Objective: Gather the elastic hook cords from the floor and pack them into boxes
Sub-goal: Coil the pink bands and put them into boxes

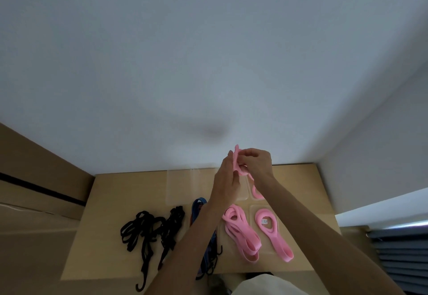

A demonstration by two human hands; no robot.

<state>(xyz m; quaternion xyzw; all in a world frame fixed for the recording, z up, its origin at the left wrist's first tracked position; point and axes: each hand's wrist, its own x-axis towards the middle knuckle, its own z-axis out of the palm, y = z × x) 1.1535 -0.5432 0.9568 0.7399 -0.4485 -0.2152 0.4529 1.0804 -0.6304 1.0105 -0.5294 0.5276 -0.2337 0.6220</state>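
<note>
Meanwhile, black cords [148,232] and a blue striped cord [196,206] are lying lengthwise on the cardboard box [111,202], while the left hand [225,179] and right hand [257,162] are pinching an upright pink cord [237,161] above two folded pink cords [254,234].

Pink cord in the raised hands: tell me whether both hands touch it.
Touching. The head view shows the left hand and right hand both pinching the pink cord.
</note>
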